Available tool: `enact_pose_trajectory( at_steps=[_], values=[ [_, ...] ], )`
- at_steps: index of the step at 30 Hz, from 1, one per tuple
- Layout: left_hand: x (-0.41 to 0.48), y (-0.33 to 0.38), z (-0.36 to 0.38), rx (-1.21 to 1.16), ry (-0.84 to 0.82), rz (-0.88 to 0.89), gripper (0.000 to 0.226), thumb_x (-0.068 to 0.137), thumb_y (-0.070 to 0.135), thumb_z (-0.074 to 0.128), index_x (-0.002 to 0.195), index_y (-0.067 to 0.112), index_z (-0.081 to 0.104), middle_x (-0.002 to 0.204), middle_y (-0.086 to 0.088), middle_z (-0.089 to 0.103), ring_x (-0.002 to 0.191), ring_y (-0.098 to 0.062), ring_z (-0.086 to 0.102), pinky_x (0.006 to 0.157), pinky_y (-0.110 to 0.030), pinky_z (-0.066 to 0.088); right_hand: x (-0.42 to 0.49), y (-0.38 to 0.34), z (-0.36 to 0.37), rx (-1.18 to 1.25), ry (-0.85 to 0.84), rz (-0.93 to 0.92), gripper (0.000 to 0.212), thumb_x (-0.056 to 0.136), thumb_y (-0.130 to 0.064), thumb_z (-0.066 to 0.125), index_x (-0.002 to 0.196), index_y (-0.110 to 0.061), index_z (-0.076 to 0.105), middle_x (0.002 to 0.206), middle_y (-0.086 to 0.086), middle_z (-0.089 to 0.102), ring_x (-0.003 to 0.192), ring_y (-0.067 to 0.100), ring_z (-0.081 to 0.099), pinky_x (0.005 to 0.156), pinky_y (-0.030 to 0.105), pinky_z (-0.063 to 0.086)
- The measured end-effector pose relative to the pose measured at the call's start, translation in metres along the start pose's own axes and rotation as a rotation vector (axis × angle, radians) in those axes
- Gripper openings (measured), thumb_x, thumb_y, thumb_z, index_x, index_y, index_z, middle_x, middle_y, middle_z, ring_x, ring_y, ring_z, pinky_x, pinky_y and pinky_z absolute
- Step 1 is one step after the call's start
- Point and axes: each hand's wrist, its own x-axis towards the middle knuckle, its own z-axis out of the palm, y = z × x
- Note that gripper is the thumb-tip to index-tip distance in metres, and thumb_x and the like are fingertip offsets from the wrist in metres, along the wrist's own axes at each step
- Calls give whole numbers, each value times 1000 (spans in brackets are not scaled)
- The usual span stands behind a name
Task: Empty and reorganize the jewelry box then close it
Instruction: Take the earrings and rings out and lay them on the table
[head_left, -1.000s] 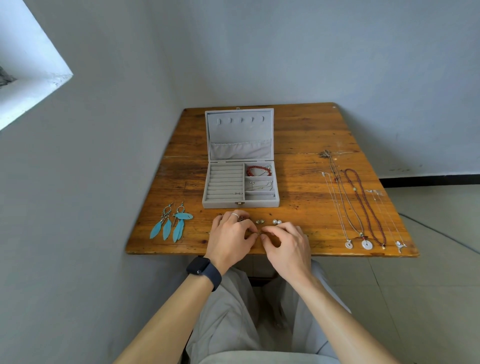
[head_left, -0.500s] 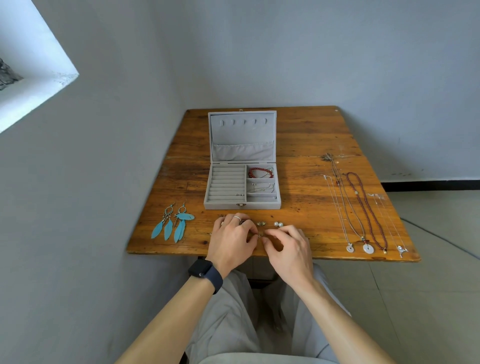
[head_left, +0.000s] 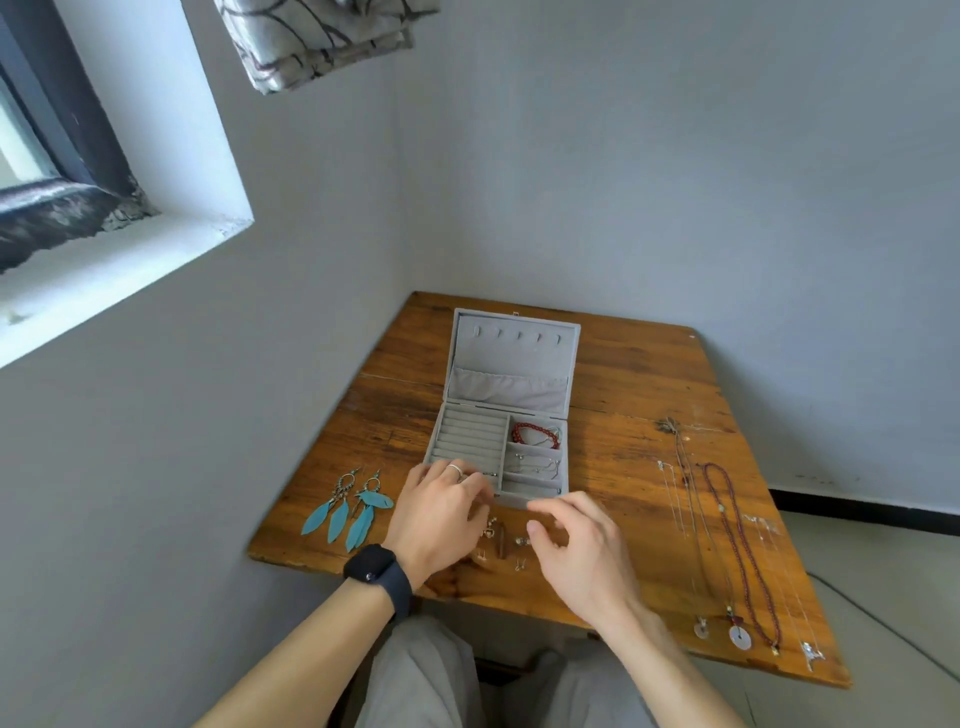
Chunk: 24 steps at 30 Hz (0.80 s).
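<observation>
Turquoise feather earrings (head_left: 347, 517) lay far left on your wooden table (head_left: 639, 384); your left hand (head_left: 441, 519), fingers curled, reached the open grey velvet jewelry box (head_left: 501, 441); your right hand (head_left: 576, 551) hovered loosely open, empty; long bead necklaces (head_left: 737, 545) lay right.

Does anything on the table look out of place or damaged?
Nothing stands out. The open grey velvet jewelry box sits square, and the turquoise feather earrings and long necklaces lie in tidy rows on the wooden table.
</observation>
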Motion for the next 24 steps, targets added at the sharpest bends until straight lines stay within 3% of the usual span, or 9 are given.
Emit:
enact_pose_trajectory(
  at_steps=[6,10,16,24],
  values=[
    [38,-20,-5,31,-68,-108,30,96,37,50,124,37,60,130,9,58,127,-15,45,109,-36,28,54,-13,6,-135,-106,-39,30,98,-41,54,125,-34,64,123,-14,57,115,5,48,87,14,40],
    [57,-24,-4,53,-142,-90,32,98,38,50,129,39,61,134,7,55,128,-18,43,107,-39,30,77,-18,16,-183,-153,-50,32,99,-40,51,128,-34,63,123,-10,59,118,10,49,92,23,47],
    [67,-23,3,127,-187,-23,26,97,45,53,117,41,69,134,5,56,128,-19,42,102,-39,32,92,-17,29,-284,-227,-65,32,98,-42,51,124,-33,66,117,-6,58,114,16,48,90,30,49],
    [72,-14,9,273,-171,-9,23,96,20,54,107,26,74,124,2,62,124,-23,46,101,-39,36,95,-19,36,-368,-243,-71,32,97,-38,51,121,-29,70,119,-3,58,117,20,47,94,35,47]
  ],
)
